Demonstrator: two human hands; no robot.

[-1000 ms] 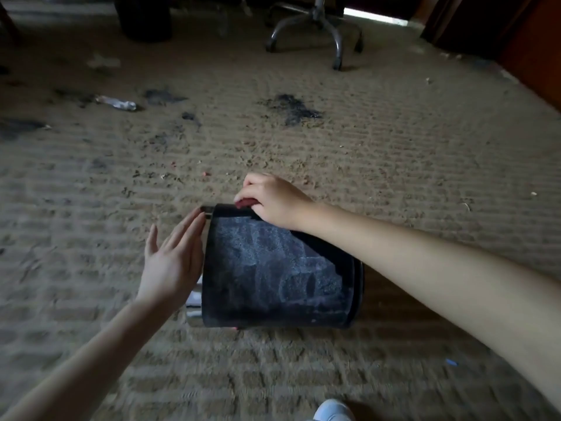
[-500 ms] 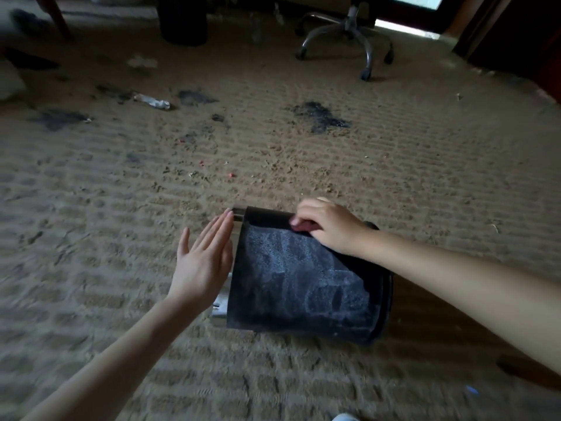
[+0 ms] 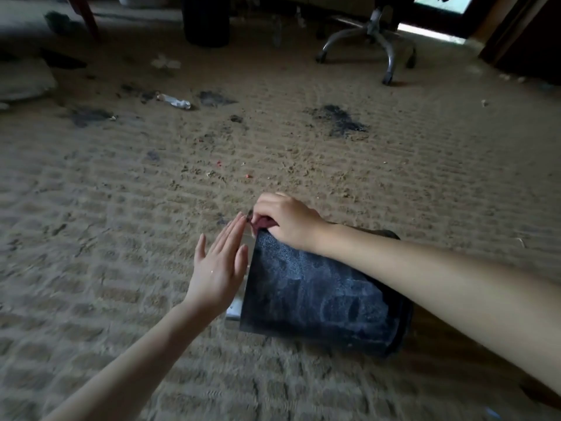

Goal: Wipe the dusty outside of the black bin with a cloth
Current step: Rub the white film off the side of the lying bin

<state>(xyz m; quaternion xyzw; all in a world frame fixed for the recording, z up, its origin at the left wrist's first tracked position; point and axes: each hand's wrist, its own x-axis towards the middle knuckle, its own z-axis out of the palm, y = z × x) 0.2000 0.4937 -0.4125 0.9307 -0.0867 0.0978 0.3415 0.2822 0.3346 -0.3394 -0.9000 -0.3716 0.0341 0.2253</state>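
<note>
The black bin (image 3: 318, 293) lies on its side on the carpet, its dusty grey-streaked wall facing up and its silver-edged end to the left. My left hand (image 3: 220, 265) has straight fingers and lies flat against that left end. My right hand (image 3: 285, 220) curls over a dark red cloth (image 3: 261, 223) and presses it on the bin's far upper corner. Most of the cloth is hidden under the fingers.
Dirty beige carpet (image 3: 121, 208) with dark stains (image 3: 340, 120) and scattered crumbs surrounds the bin. A crumpled wrapper (image 3: 174, 101) lies far left. An office chair base (image 3: 367, 41) and another dark bin (image 3: 206, 19) stand at the back.
My right hand with the cloth slid right along the bin's upper edge, then back to the left corner. My left hand stays flat on the bin's end. The camera tilted.
</note>
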